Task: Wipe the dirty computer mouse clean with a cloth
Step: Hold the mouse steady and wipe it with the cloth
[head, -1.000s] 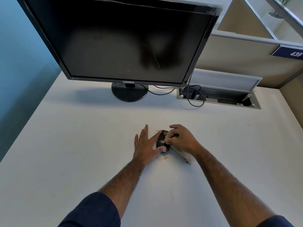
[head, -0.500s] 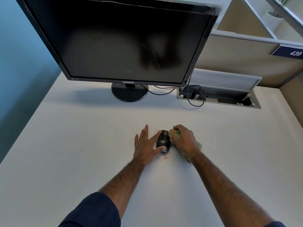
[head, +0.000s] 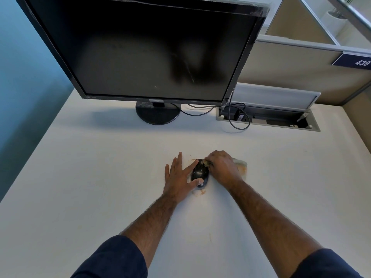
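Observation:
A small black computer mouse [head: 199,171] lies on the white desk [head: 100,177], with brownish smears on the desk around it. My left hand [head: 178,177] rests flat beside it on the left; its thumb and forefinger press against the mouse's near end and left side and steady it. My right hand [head: 222,167] is closed on a pale, stained cloth [head: 241,166] and presses a bunched part of it against the mouse's far right edge. Most of the cloth is hidden under that hand; a fold sticks out to the right.
A large dark monitor [head: 152,53] on a round black stand [head: 157,114] stands at the back of the desk. Right of it an open cable tray [head: 269,117] is set into the desk, with black cables looping out. A beige partition runs behind, and a blue wall is at the left.
My right hand with the cloth has slid from on top of the mouse to its far right edge, uncovering the mouse's back. My left hand has stayed in place.

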`<state>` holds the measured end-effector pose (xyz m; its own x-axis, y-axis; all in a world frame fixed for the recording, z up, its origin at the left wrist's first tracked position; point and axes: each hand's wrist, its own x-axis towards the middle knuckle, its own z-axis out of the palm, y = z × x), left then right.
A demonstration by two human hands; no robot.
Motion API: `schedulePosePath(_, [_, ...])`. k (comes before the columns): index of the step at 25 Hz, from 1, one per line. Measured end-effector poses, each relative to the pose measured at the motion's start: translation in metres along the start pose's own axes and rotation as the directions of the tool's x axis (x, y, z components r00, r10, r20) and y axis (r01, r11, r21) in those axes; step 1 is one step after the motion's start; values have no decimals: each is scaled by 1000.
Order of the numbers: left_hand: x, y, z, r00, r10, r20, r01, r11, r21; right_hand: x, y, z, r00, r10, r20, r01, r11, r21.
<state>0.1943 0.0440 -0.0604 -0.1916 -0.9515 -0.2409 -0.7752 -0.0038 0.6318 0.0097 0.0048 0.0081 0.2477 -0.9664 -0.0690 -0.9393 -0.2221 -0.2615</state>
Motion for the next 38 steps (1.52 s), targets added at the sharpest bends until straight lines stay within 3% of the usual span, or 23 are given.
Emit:
schedulePosePath(3, [1,-1,1,1000,-3,-2,3,1000,9,11,5,-1,999,11,31,-11,1000,-13])
schedulePosePath(7, [0,-2,1,1000,-3,-4,3,1000,20,18,8,-5,996,84,23,-86,981,171])
schedulePosePath(15, [0,-1,1,1000,-3,-5,3,1000,18,-2,1,-4,999,-27,44,18,981,193])
schedulePosePath(20, [1,-2,2,1000,-3,-13,3,1000,7,-26,-4,2,999,-29,-38,37,973,229])
schedulePosePath(25, [-1,-4,2,1000,15,-11,-15,999,41,-57,-6,7,988,-138,-73,150,965,217])
schedulePosePath(27, [-1,-3,1,1000,12,-7,-12,999,32,-56,0,3,996,-93,-15,93,947,309])
schedulePosePath(30, [-1,0,-1,1000,-2,-3,2,1000,7,-32,7,-6,983,184,-9,-155,848,507])
schedulePosePath(32, [-1,0,-1,1000,-7,0,7,1000,13,-12,8,-9,957,289,-1,-250,830,499])
schedulePosePath(35, [-1,0,-1,1000,-5,1,5,1000,3,0,0,-6,966,252,56,-252,876,411])
schedulePosePath(38, [0,0,0,1000,-2,-8,3,1000,13,-10,-8,-2,987,158,26,-157,922,354])
